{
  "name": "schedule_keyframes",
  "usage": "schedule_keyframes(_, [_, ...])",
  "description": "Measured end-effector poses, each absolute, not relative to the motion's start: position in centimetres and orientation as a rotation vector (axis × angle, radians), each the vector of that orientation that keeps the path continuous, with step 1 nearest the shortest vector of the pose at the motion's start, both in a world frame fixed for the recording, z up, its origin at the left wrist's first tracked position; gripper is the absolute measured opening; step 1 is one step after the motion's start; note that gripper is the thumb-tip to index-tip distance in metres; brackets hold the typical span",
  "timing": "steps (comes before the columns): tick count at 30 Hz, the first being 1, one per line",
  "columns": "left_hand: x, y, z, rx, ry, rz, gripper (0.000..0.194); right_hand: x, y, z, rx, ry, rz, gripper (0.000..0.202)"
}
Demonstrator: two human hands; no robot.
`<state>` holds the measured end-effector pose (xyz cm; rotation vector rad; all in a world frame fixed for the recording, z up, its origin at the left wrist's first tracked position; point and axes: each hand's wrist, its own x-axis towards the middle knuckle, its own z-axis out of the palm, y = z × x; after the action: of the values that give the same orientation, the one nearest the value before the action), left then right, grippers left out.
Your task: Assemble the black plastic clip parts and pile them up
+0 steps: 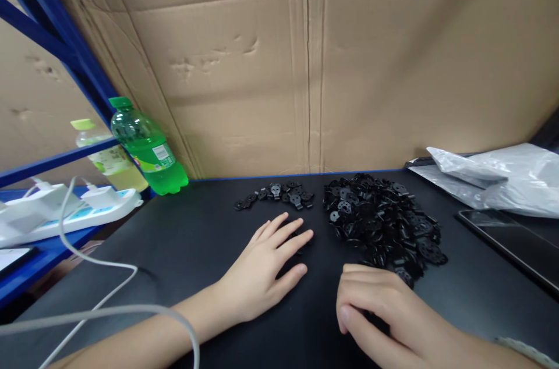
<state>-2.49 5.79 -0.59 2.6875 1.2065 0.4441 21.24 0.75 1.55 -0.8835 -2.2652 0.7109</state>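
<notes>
My left hand is stretched over the black tabletop, palm down with its fingers spread. Small dark parts show in the gaps between those fingers, mostly hidden. Beyond the fingertips lies a small, loose group of black perforated disc-like parts with tabs. Close to the near edge of a large heap of similar black parts is my right hand. Its fingers are curled and the thumb is drawn in against them. Whatever they may hold is hidden from view.
A green soda bottle and a paler drink bottle stand at the left back by a blue frame. A white power strip trails a cable across the left. Clear plastic bags and a dark phone-like device lie right; cardboard rises behind.
</notes>
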Motion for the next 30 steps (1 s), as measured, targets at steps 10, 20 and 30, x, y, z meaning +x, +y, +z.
schedule_keyframes(10, [-2.5,6.3,-0.8,2.559,1.16,0.879,0.015,21.2,0.7,0.9,-0.826,-2.287,0.739,0.027])
schedule_keyframes(20, [-2.2,5.9,0.0,2.442,1.123,1.196,0.023,20.6,1.1,1.6,-1.057,-2.14,1.1,0.022])
schedule_keyframes(30, [0.4,0.1,1.5,1.953,0.718,1.163,0.034,19.9,1.5,0.1,-0.764,-1.549,2.019,0.063])
